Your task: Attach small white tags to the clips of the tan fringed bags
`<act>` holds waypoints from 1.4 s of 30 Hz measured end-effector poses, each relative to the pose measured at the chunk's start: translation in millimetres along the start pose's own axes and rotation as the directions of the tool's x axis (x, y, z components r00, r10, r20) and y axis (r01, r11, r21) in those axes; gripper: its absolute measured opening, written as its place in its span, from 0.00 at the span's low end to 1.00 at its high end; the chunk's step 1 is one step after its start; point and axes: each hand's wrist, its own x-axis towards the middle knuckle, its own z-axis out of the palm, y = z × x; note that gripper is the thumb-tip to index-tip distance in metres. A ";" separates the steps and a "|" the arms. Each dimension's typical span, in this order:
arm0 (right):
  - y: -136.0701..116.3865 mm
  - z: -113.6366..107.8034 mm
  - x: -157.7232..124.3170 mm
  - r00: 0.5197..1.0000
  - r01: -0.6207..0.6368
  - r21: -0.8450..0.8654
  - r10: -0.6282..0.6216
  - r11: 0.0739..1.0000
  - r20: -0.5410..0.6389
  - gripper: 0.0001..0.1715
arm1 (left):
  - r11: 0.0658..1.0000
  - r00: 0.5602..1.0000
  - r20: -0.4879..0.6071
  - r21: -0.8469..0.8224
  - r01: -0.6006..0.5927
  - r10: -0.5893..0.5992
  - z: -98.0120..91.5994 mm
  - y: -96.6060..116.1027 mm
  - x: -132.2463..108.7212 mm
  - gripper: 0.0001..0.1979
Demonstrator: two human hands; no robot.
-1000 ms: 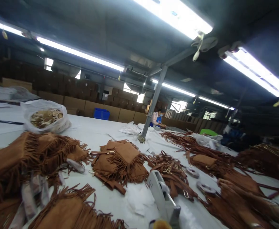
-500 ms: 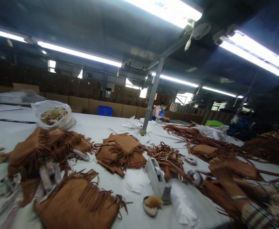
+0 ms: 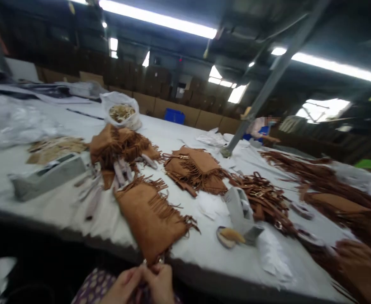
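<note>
Tan suede, flat fringed bag (image 3: 150,217) sits just beyond the grip on the white-covered table (image 3: 201,249), long axis slanting away and left, fringe pointing away right. From my end, left hand (image 3: 126,280) and right hand (image 3: 160,280) look pinched closed on its near end; exact bit's too blurry.

loose bag (image 3: 150,215): 1 | dispensers (image 3: 52,180) (image 3: 237,210): 2 | blue bin (image 3: 174,116): 1 | scrap sack (image 3: 133,122): 1 | desk (image 3: 165,136): 1 | person in blue apron (image 3: 263,131): 1 | piled bags (image 3: 207,161): overlapping, uncountable | tangled straps (image 3: 263,202): too blurred to count
</note>
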 end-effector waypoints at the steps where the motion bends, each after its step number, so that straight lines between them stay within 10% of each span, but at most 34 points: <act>1: 3.9 1.0 2.4 1.000 -0.021 0.014 0.021 1.000 -0.004 0.27 | 0.999 0.998 0.052 -0.037 0.040 -0.038 1.7 -5.0 4.2 0.31; 3: 4.9 1.5 6.0 0.995 -0.030 0.127 0.041 0.991 -0.089 0.28 | 0.980 0.979 0.200 -0.201 0.011 0.030 3.1 -12.7 11.2 0.33; 12: -40.4 -15.0 3.2 0.935 -0.262 0.170 0.206 0.950 0.288 0.30 | 0.902 0.956 0.135 -0.388 -0.192 0.262 11.7 -27.5 11.6 0.27; 20: -13.9 -11.9 16.5 0.966 -0.224 0.146 0.199 0.964 0.168 0.37 | 0.889 0.960 0.078 -0.405 -0.214 0.267 17.4 -31.7 16.3 0.27; 27: -18.0 -7.0 14.6 0.969 -0.224 0.157 0.204 0.962 0.136 0.34 | 0.839 0.966 0.259 -0.519 0.161 -0.025 12.4 -28.3 25.2 0.39; 34: -13.2 -7.2 14.6 0.987 -0.156 0.128 0.150 0.979 0.061 0.32 | 0.701 0.860 0.499 -0.576 0.421 -0.107 -11.0 -8.7 26.2 0.38; 42: -7.9 -9.2 18.4 0.996 -0.085 0.017 0.085 0.996 0.017 0.30 | 0.715 0.874 0.473 -0.574 0.400 -0.110 -6.9 -18.0 33.4 0.27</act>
